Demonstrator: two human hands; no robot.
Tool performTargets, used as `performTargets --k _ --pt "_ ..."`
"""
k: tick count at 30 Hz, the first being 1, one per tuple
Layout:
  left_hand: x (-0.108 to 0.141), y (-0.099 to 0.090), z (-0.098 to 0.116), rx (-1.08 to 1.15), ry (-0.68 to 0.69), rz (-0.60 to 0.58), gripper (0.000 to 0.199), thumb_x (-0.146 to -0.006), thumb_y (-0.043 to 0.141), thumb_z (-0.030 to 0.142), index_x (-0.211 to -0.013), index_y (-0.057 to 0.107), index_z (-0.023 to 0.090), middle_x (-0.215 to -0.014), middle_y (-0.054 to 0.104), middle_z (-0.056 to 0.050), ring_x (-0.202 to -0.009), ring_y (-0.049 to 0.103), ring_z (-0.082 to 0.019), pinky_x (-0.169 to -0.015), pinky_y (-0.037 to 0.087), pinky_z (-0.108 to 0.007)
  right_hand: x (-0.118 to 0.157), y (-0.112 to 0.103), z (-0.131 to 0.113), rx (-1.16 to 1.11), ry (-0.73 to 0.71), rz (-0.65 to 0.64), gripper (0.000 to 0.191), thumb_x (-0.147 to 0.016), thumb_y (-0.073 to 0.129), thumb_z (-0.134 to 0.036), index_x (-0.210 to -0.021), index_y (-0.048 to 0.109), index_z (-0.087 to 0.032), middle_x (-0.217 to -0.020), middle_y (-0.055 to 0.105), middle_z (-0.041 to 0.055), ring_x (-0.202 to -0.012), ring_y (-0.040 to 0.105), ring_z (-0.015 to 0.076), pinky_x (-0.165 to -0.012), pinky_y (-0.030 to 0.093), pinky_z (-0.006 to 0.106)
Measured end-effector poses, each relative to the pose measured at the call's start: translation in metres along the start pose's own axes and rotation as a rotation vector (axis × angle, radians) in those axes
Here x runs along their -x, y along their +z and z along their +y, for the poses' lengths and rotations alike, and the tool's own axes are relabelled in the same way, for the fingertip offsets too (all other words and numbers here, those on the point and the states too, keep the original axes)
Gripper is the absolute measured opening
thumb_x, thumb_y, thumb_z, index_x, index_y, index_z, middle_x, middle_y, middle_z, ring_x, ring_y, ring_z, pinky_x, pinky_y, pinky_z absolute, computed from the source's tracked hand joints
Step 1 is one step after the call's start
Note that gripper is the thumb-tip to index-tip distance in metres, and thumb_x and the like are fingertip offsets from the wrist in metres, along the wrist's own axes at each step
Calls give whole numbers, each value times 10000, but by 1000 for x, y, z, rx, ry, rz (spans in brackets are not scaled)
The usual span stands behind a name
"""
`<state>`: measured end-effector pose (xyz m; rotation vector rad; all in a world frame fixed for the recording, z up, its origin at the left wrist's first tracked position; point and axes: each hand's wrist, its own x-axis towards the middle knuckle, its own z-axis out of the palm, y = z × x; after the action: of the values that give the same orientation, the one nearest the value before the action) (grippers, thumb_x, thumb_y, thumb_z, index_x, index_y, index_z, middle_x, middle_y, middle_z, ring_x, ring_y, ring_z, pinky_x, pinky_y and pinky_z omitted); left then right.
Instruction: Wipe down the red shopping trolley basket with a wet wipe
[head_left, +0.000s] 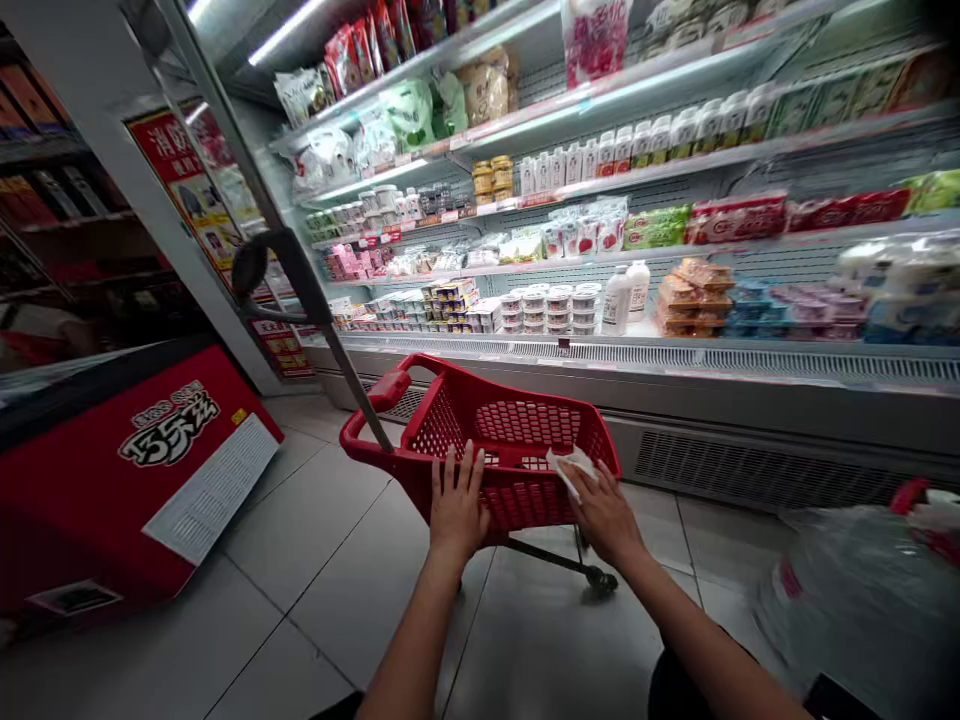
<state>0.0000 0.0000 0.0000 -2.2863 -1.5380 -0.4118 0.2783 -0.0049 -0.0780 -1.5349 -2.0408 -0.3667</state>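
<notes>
Bare forearms reach down to a red shopping cart

An open-fronted refrigerated display case spans the background, its lit shelves stocked with packaged goods. Pale floor tiles run up to it. At left squats a red chest freezer, partly out of view. Smaller than these, the cart stands upright between the person and the display case, its perforated basket right under both hands. Below, a dark caster touches the floor.

The hands are apart along the basket's near rim. The left hand lies flat with fingers spread, gripping nothing that shows. The right hand pinches a crumpled white wipe against the rim near the basket's right end; whether it is paper or fabric, I cannot tell.

The step in hand looks like wiping down the near rim while the left hand steadies the basket. The next move probably calls for even pressure through the wipe, the left palm braced against rolling, and care that the wipe does not snag in the perforations
</notes>
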Motion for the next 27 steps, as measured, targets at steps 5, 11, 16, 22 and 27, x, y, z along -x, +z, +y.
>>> performTargets --k 5,11,16,22,27 --pt "-5 6 -4 50 -143 18 820 -916 564 439 -1625 289 132 -1721 202 -110 -1595 122 -344 -1304 88 -536 28 -6 19 7 80 37 557 -1077 330 -334 -1626 311 -243 -1467 607 60 -1346 543 291 -1255 249 572" --pt "-5 23 25 173 -257 19 875 -920 506 682 -1610 340 171 -1743 47 -136 -1573 -105 -448 -1257 112 -641 40 -17 -37 -61 48 45 592 -1025 430 -261 -1609 348 -214 -1398 651 84 -1355 525 337 -1193 362 560" --pt "-4 20 3 184 -334 -27 941 -889 515 744 -1591 371 134 -1738 -55 -158 -1570 -120 -449 -1258 75 -637 57 -35 -63 -118 -80 -26 716 -943 470 -152 -1633 292 -222 -1512 571 46 -1423 461 335 -1147 440 516" --pt "3 20 -32 144 -394 -49 736 -926 579 428 -1569 402 116 -1731 7 -195 -1590 -17 -405 -1270 97 -609 53 -52 -42 -213 -350 -112 567 -953 512 -152 -1506 508 -274 -1440 638 14 -1371 533 272 -1219 371 517" --pt "11 23 -30 101 -392 -23 555 -993 399 227 -1520 464 65 -1701 180 -232 -1588 144 -348 -1273 198 -556 21 -39 3 -187 -337 -105 401 -1034 458 -213 -1401 605 -281 -1358 693 10 -1261 631 232 -1251 316 536"
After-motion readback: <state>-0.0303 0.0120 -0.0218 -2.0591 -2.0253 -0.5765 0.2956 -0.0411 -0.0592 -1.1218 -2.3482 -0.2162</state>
